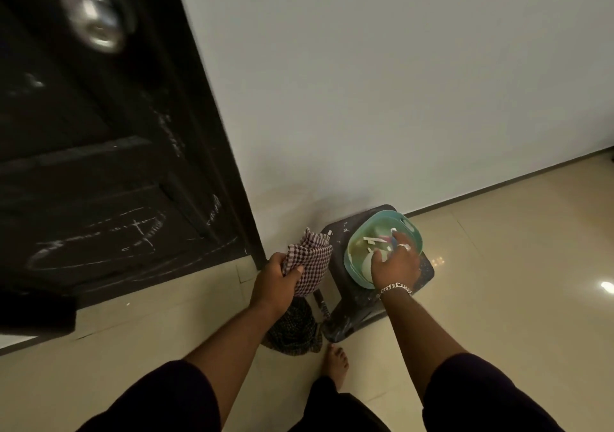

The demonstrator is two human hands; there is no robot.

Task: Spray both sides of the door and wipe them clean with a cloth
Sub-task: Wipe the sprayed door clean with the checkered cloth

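Left hand point(275, 277): fingers clenched round a bunched checkered cloth point(310, 262), which is held up off the floor, just left of a dark stool point(362, 308). Right hand point(395, 265): placed inside a teal basin point(368, 229) that is seated on the stool; fingers spread and loosely bent over small white and coloured bits in the basin. Whether anything is gripped there cannot be told, as motion blur hides it. A ring and a chain bracelet point(396, 288) are seen on that hand and wrist.

Door point(99, 165): dark, panelled, at upper left, marked with white chalk-like scribbles on the lower panel and along its edge; metal knob point(96, 13) blurred near the top. Pale wall point(365, 82) is seen behind the stool. A second dark patterned cloth point(294, 332) is lying on the tiled floor point(498, 282), touching the stool's foot. One bare foot point(337, 360) is planted just beside it.
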